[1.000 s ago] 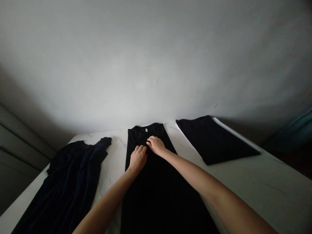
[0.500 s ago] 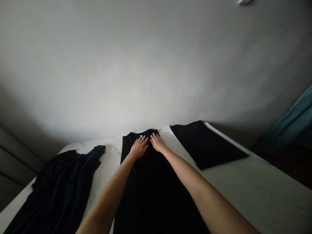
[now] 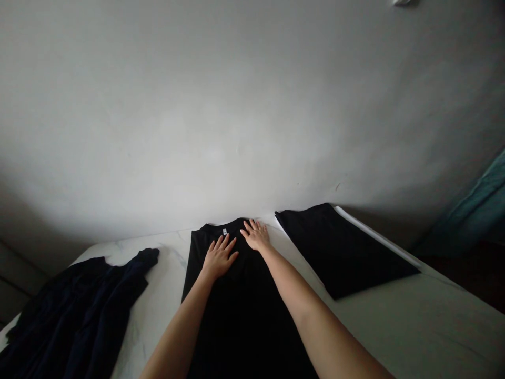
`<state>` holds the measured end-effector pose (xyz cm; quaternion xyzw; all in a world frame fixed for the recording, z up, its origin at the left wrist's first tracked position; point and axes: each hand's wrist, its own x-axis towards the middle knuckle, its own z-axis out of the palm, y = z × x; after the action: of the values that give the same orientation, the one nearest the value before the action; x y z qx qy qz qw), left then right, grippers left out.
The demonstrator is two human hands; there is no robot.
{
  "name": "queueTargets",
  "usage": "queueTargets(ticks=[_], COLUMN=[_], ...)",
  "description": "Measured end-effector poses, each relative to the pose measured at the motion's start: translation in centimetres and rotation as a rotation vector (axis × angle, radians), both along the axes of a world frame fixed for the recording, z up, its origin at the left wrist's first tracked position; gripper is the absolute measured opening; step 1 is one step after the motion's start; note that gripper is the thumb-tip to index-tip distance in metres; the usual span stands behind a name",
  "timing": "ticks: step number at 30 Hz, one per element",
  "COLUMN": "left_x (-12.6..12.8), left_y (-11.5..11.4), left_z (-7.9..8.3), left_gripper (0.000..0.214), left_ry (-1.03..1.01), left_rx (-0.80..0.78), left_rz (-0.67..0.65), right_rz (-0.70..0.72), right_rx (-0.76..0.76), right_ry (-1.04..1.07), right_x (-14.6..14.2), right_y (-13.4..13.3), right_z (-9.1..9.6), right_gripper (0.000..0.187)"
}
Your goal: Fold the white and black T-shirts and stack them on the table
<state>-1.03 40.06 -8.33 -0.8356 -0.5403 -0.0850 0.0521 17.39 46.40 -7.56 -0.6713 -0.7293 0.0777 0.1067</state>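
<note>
Head view shows me the left hand (image 3: 219, 259) and right hand (image 3: 255, 235) resting open, spread on the black garment (image 3: 244, 316) beneath them on the desk (image 3: 414, 326). Left of them I see a dark blue garment (image 3: 79, 316); right, a black folded cloth (image 3: 343, 252).

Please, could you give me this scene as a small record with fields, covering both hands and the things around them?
Left hand: open, fingers spread, on the black garment, just below its small white label
Right hand: open, at the garment's far right corner
Black garment: laid lengthwise, label end towards the wall
On its left: dark blue garment, creased
On its right: black cloth, a white strip showing along its right side
Surface: pale table
</note>
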Motion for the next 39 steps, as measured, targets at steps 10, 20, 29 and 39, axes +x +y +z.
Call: queueTargets(ticks=[10, 20, 29, 39], left_x=[0.6, -0.7, -1.6, -7.6], left_y=[-1.3, -15.5, -31.1, -44.6], left_z=[2.5, 0.8, -0.4, -2.6], left_gripper=[0.051, 0.068, 0.07, 0.063], left_ry=[0.048, -0.105, -0.037, 0.158], left_rx=[-0.212, 0.095, 0.068, 0.318], left_rz=[0.005, 0.233, 0.017, -0.35], right_rz=[0.162, 0.28, 0.541, 0.804], right_rx=[0.036, 0.1, 0.162, 0.284], right_ry=[-0.029, -0.043, -0.034, -0.118], right_x=[0.2, 0.3, 2.9, 9.5], right_y=[-7.7, -22.2, -34.9, -46.3], right_z=[0.8, -0.1, 0.0, -0.3], right_gripper=[0.07, 0.068, 0.061, 0.072])
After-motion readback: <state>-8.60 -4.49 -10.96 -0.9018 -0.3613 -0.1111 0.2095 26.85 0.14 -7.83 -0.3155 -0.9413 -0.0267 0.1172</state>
